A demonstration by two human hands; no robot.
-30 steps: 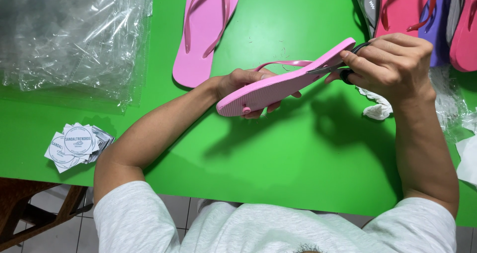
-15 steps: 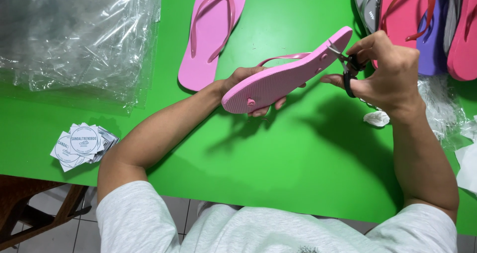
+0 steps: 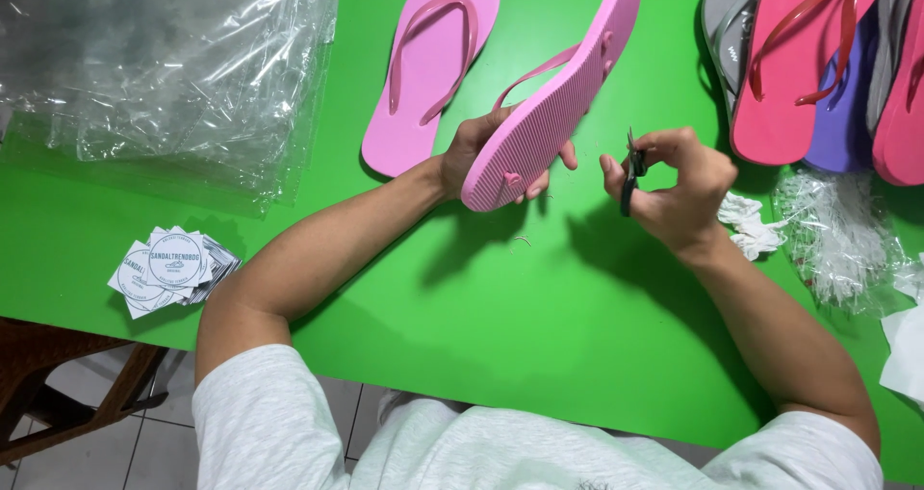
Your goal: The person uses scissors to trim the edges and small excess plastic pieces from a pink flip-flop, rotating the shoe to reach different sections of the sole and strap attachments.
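Sandal [image 3: 553, 115], pink, is up off the green table [image 3: 539, 336], sole side facing the camera, tilted so its heel sits low near the person and its toe points away toward the far edge. The left hand [image 3: 481, 153] grips it at the heel end, fingers wrapped round the rim and closed firmly on the foam; the pink strap shows behind the sole. Just right of the sandal's heel, apart from it, the right hand [image 3: 674, 187] is curled tight around small dark scissors [image 3: 629, 172], which stand nearly upright with the tips upward; whether the blades are open cannot be told.

Nearer than the sandal, the table is bare green save for a few tiny scraps below the heel. Well left of the sandal and closer to the person lies a fanned stack of round-printed white tags [image 3: 168, 269] near the table's front edge. Right of the sandal, past the right hand, sit a crumpled white scrap [image 3: 751, 225] and a bundle of clear plastic fasteners [image 3: 837, 235].

Farther off, just left of the held sandal, a second pink sandal [image 3: 428, 62] lies flat, strap up. Far left of it spreads a heap of clear plastic bags [image 3: 164, 66]. Far right of the sandal lies a row of overlapping sandals [image 3: 818, 57] in grey, red-pink and purple.
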